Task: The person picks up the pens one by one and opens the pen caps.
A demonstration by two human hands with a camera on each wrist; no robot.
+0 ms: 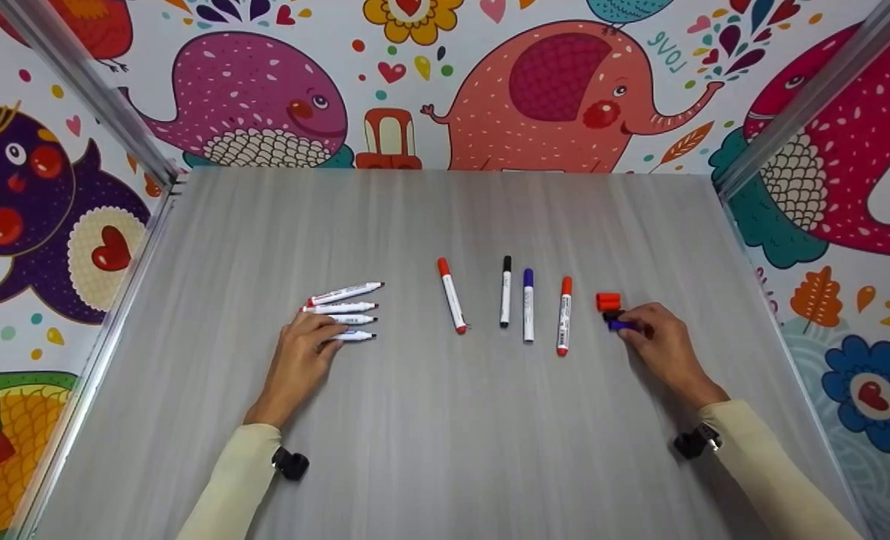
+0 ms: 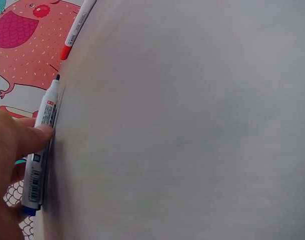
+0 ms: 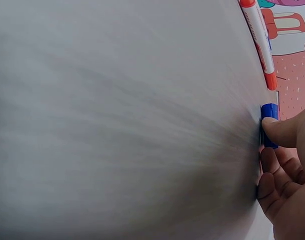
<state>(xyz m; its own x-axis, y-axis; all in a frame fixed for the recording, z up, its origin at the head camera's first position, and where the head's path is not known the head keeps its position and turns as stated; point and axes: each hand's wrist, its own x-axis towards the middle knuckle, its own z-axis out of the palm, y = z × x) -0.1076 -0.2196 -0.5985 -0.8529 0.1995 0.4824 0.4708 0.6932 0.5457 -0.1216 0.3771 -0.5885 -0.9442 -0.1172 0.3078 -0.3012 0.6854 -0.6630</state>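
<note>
My left hand (image 1: 300,356) pinches a blue-ended whiteboard marker (image 2: 36,172), uncapped with its dark tip (image 2: 57,78) bare. It is the nearest in a row of several uncapped markers lying close together, tips to the right; the far one is a red-ended marker (image 1: 347,292). At the right, my right hand (image 1: 662,341) holds a blue marker cap (image 3: 269,112) between thumb and fingers, down at the tabletop. Red caps (image 1: 608,301) lie just beyond it, and a black cap (image 1: 611,316), partly hidden, sits between them and the blue one.
Between the hands lie several capped markers: a tilted red one (image 1: 453,300), a black one (image 1: 506,292), a blue one (image 1: 528,306) and another red one (image 1: 564,315). Patterned panels (image 1: 385,82) and metal posts (image 1: 813,97) border the grey table (image 1: 415,435).
</note>
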